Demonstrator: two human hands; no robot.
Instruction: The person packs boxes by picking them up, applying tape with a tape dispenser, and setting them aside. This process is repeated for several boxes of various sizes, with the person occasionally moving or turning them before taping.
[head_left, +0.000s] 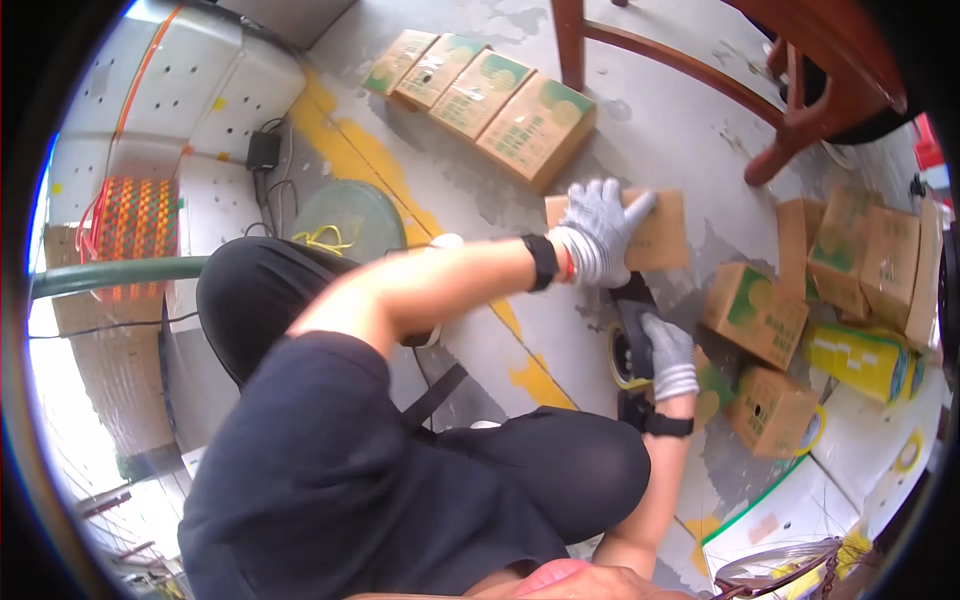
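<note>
My left hand (605, 225), in a grey knit glove, lies flat with spread fingers on a small brown cardboard box (664, 236). My right hand (668, 352), also gloved, is closed around a black tape dispenser (634, 322) just below that box. A roll of tape with a dark core sits in the dispenser. The dispenser's upper end is at the box's lower edge, beside my left wrist; whether it touches the box I cannot tell. Part of another brown and green box (711, 390) shows behind my right hand.
Several boxes (527, 125) stand in a row at the top. More boxes (757, 312) and yellow tape rolls (858, 360) are at the right. A wooden stool or chair (680, 62) stands at the upper right. A round green seat (350, 215) and orange rope (138, 235) are at the left.
</note>
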